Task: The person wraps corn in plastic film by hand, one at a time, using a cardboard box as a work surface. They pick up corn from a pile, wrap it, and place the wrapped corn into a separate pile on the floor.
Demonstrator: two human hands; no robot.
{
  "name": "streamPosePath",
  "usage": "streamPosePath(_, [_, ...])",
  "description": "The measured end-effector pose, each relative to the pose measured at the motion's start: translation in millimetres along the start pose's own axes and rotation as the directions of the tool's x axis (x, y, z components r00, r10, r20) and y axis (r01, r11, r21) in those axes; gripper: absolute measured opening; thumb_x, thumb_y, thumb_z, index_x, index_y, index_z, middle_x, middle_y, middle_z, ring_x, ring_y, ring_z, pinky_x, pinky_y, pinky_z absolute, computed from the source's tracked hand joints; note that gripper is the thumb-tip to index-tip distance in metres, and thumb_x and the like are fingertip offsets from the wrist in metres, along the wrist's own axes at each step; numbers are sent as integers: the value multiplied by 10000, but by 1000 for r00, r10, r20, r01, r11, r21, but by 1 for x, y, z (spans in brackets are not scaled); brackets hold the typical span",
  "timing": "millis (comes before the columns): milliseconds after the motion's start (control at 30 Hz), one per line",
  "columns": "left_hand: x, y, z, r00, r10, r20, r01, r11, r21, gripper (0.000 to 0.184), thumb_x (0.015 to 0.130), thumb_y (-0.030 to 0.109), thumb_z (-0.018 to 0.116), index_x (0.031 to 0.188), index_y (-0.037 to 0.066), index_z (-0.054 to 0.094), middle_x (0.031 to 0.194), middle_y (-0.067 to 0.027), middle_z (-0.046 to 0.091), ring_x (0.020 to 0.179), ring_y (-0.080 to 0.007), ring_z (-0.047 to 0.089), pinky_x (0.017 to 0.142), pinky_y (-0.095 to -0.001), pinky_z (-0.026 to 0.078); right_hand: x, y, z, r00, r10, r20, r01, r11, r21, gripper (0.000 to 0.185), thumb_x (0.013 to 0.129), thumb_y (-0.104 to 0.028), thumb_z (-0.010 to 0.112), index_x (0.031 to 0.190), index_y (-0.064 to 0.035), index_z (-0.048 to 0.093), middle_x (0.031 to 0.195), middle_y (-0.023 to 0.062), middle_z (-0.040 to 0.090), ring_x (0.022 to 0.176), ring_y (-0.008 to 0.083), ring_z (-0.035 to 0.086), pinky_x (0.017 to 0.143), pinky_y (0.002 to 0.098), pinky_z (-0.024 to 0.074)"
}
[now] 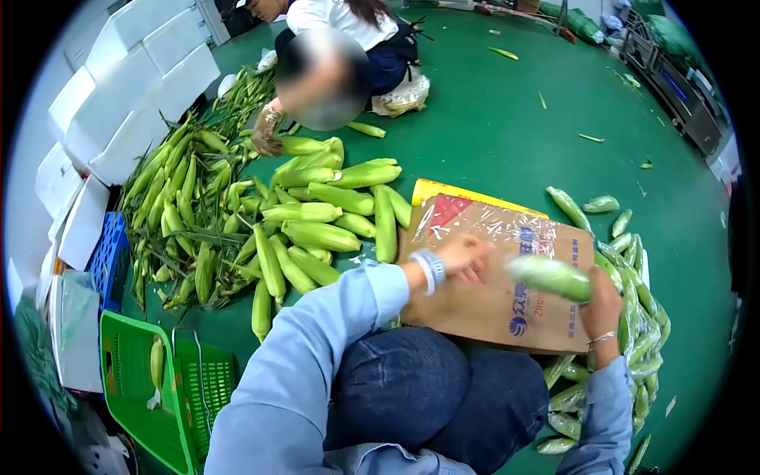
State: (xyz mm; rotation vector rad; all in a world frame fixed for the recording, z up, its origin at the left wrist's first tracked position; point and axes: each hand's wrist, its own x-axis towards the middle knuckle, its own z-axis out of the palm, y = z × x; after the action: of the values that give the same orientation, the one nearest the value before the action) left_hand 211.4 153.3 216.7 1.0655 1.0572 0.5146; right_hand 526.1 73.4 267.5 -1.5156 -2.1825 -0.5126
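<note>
Over the flattened cardboard box my right hand grips the end of a green ear of corn, which is blurred by motion. My left hand is above the box's left part, apart from the ear, its fingers blurred. Husked-looking pale green ears lie in a pile to the left of the box. Right of the box is a heap of ears in clear plastic wrap. Clear film lies across the top of the box.
A co-worker crouches at the top, a gloved hand at the corn pile. A green basket stands at lower left, near a blue crate and white foam boxes. Carts line the upper right.
</note>
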Motion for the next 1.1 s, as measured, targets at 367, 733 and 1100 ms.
streamPosePath(367, [-51,-137,-202,936,283,-209,284,-257,924,376,699,229,577,1043,80,551,1055,-114,520,1087,-269,443,886,-441,376,-112,249,29,450,874,183,-695,471,-544,559,734,-159,649,1241,-72,429,1226,202,451,1078,366,475,908,423,405])
streamPosePath(733, [-150,-144,-263,816,403,-415,467,-36,883,656,581,172,741,1166,89,456,1087,-145,458,1006,-341,440,841,-441,359,13,15,68,608,544,579,-516,824,-233,482,787,-502,542,922,-49,635,908,149,639,828,302,618,695,407,485])
streamPosePath(1100, [38,24,-42,675,737,38,-331,256,908,629,620,135,745,1175,58,461,1069,-165,482,1035,-338,448,892,-388,383,26,13,96,299,239,924,-950,-19,312,177,827,-158,535,766,-1,592,724,110,634,648,155,627,563,290,508])
